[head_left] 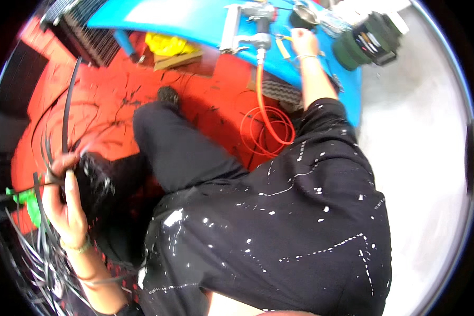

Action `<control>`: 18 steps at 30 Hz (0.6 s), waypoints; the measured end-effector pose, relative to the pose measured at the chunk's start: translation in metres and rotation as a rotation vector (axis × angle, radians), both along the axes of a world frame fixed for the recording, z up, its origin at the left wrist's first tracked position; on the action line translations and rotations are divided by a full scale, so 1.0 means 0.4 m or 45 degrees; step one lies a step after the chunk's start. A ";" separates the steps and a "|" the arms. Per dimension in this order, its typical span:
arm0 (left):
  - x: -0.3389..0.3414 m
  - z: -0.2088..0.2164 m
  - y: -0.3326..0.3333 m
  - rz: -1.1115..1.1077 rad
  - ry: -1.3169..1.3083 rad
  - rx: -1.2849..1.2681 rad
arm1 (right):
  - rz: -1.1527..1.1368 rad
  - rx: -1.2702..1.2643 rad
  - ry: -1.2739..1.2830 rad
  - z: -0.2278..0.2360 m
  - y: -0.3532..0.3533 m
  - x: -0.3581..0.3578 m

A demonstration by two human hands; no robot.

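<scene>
On the left, my left hand (68,205) has its fingers bent and closed round a flat black strip (67,110), which rises above the hand. More loose black and grey strips (42,258) hang beside my left wrist. My right hand (304,43) reaches far onto the blue table (179,18), its fingers closed. What it grips is mostly hidden; a small yellow piece shows at its left side. Just beyond it stands a dark round cup (303,18). Left of this hand lies a grey air-powered staple gun (260,26) with an orange hose (260,89).
A dark green canister (366,42) stands at the table's right edge. The hose lies coiled (268,131) below the table. Strip scraps litter the red floor (205,100). A yellow bag (168,45) rests on wood under the table. A black rack (81,31) stands far left.
</scene>
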State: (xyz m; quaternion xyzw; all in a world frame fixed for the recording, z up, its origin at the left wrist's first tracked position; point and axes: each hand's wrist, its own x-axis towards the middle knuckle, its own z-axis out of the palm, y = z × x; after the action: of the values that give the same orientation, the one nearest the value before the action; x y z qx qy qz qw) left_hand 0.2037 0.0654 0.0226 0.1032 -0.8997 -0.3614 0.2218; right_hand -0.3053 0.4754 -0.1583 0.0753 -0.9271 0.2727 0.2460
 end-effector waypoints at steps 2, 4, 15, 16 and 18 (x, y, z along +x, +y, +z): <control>-0.004 0.012 0.009 -0.031 0.005 -0.126 | -0.002 0.418 -0.212 -0.060 0.113 -0.119; -0.023 -0.002 0.002 -0.088 0.118 -0.064 | -0.070 0.622 -0.735 -0.131 0.299 -0.301; 0.008 0.004 0.000 0.014 0.138 0.060 | 0.206 0.358 -0.836 -0.145 0.319 -0.369; -0.009 -0.022 -0.026 -0.040 0.174 0.080 | 0.181 0.326 -0.744 -0.128 0.423 -0.396; -0.013 -0.019 -0.020 -0.029 0.134 0.085 | 0.062 0.490 -0.641 -0.148 0.391 -0.374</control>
State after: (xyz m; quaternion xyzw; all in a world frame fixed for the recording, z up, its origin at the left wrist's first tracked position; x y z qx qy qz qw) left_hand 0.1986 0.0575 0.0149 0.0814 -0.8753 -0.3988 0.2612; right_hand -0.4550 0.6320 -0.2174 0.0729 -0.9913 0.1082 -0.0166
